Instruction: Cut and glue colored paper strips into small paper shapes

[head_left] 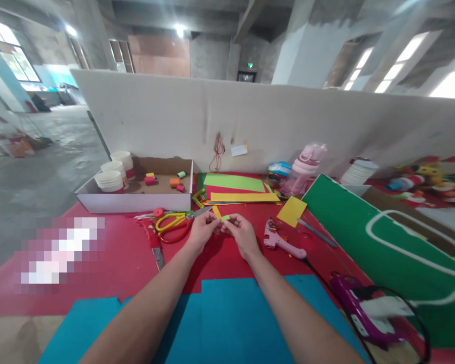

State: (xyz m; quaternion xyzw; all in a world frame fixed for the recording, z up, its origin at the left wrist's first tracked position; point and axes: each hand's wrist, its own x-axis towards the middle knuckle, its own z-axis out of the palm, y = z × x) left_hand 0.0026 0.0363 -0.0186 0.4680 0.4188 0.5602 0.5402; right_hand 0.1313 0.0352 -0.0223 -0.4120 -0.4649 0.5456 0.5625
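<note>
My left hand and my right hand meet over the red tabletop, fingertips pinched together. Between them is a small paper strip, light green where it shows, with a yellow paper piece sticking up by the left fingers. Fingers hide how the two colours join. Close to my left hand lie red-handled scissors and yellow-handled scissors. A pink glue gun rests on the table to the right of my right hand.
A white box at back left holds paper cups and small coloured paper rolls. A craft knife lies left. Coloured paper strips, a pink bottle, a green board and a purple power strip stand around. Blue sheets cover the front.
</note>
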